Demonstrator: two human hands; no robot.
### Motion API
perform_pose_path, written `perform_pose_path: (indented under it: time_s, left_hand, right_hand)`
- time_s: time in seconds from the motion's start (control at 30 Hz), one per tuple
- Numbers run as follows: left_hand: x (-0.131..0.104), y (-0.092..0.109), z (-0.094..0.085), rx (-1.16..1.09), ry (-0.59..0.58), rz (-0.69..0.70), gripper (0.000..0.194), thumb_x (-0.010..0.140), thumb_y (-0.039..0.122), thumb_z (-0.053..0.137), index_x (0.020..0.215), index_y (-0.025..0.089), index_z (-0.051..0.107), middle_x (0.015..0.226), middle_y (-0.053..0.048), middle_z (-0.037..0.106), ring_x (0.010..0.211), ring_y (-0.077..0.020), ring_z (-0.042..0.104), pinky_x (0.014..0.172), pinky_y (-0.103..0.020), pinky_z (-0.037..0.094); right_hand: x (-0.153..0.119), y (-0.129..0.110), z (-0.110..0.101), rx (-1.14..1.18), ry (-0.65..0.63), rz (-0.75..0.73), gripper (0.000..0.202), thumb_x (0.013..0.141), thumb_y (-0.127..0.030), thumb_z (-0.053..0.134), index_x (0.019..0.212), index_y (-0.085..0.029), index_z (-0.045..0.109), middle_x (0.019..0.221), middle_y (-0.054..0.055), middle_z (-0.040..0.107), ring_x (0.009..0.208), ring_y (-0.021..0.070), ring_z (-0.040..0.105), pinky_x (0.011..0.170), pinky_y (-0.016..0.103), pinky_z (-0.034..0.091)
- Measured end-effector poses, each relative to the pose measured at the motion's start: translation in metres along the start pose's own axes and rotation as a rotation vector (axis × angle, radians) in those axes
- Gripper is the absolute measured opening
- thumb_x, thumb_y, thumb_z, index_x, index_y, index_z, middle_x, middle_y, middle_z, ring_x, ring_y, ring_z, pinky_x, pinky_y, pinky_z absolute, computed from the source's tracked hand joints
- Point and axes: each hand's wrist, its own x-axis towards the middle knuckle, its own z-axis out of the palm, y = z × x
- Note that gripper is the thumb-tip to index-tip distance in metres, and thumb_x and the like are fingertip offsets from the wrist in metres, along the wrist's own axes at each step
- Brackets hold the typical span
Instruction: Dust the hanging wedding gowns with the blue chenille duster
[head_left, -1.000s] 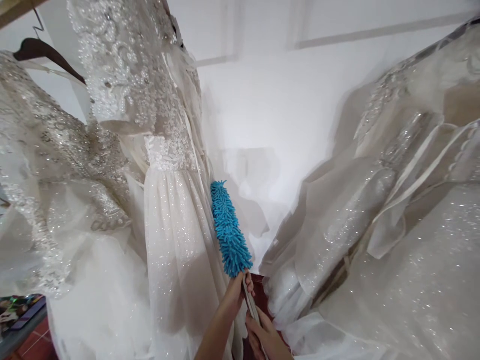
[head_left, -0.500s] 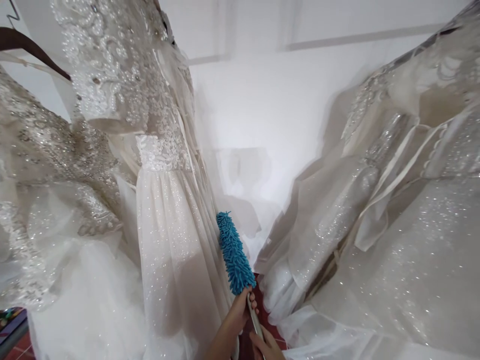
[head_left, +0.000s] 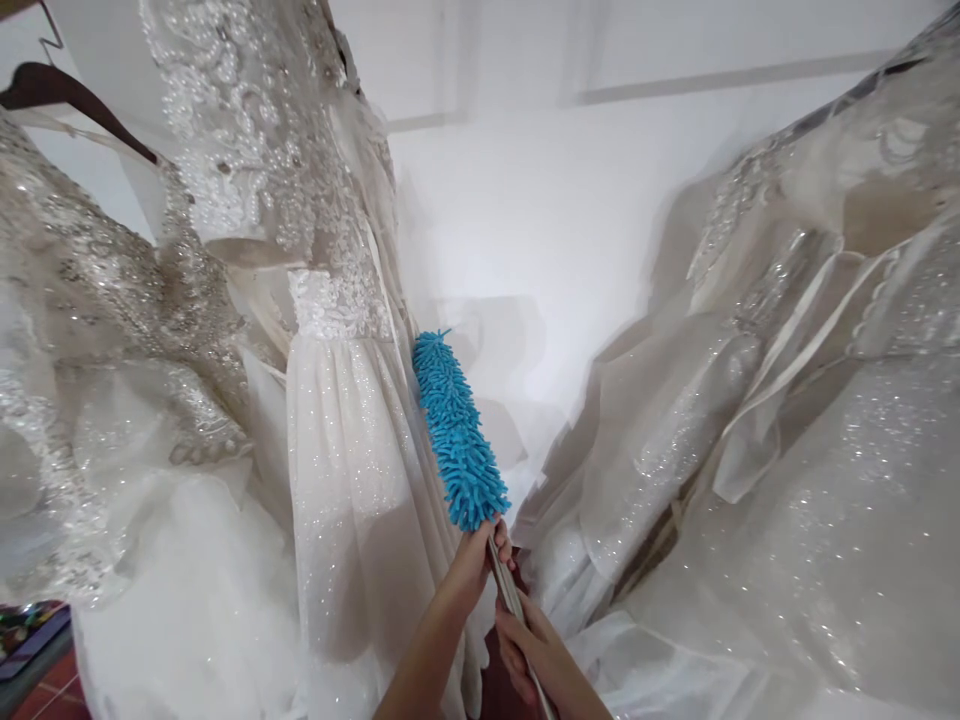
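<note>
A blue duster point(head_left: 459, 435) with a shaggy microfibre head points up and away, leaning a little left. My left hand point(head_left: 480, 552) is closed around the top of its pale handle, just under the head. Lower down, my right hand point(head_left: 521, 640) grips the same handle. The duster's head is beside the skirt of a white beaded gown point(head_left: 341, 470); whether they touch I cannot tell. White wall lies behind the head.
Sparkling white gowns point(head_left: 787, 480) fill the right side. At far left another beaded gown point(head_left: 105, 290) hangs near a dark hanger point(head_left: 82, 100). A white wall point(head_left: 540, 200) stands ahead. Red floor tiles point(head_left: 60, 690) show at bottom left, beside a dark-edged box point(head_left: 34, 640).
Both hands and the duster have moved up and forward, the head now higher along the gown's edge and slightly left. The view has shifted slightly.
</note>
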Motion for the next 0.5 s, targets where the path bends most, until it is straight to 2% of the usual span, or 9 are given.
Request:
perform_pose_path:
  time_s: [0.2, 0.3, 0.5]
  left_hand:
    - [0.002, -0.029, -0.023, -0.015, 0.06, -0.023, 0.048, 0.064, 0.061, 0.067, 0.056, 0.022, 0.041, 0.046, 0.008, 0.036, 0.041, -0.0064, 0.034, 0.052, -0.025, 0.036]
    - [0.005, -0.049, -0.032, -0.035, 0.093, -0.092, 0.05, 0.063, 0.061, 0.068, 0.054, 0.022, 0.04, 0.044, 0.008, 0.035, 0.04, -0.0065, 0.034, 0.05, -0.025, 0.035]
    - [0.01, -0.089, -0.049, -0.137, 0.208, -0.267, 0.045, 0.066, 0.052, 0.072, 0.058, 0.021, 0.04, 0.045, 0.008, 0.037, 0.041, -0.0068, 0.034, 0.05, -0.023, 0.034]
  right_hand:
    - [0.005, 0.031, -0.002, -0.041, 0.007, 0.056, 0.054, 0.064, -0.074, 0.062, 0.077, -0.023, 0.051, 0.039, -0.013, 0.042, 0.024, 0.0051, 0.029, 0.025, 0.018, 0.023]
    - [0.01, 0.055, -0.011, -0.05, 0.017, 0.086, 0.053, 0.064, -0.074, 0.062, 0.078, -0.023, 0.053, 0.04, -0.012, 0.043, 0.025, 0.0061, 0.031, 0.026, 0.019, 0.024]
    - [0.018, 0.11, -0.03, -0.028, 0.032, 0.107, 0.056, 0.063, -0.074, 0.061, 0.079, -0.021, 0.054, 0.038, -0.013, 0.039, 0.027, 0.0052, 0.028, 0.029, 0.018, 0.022]
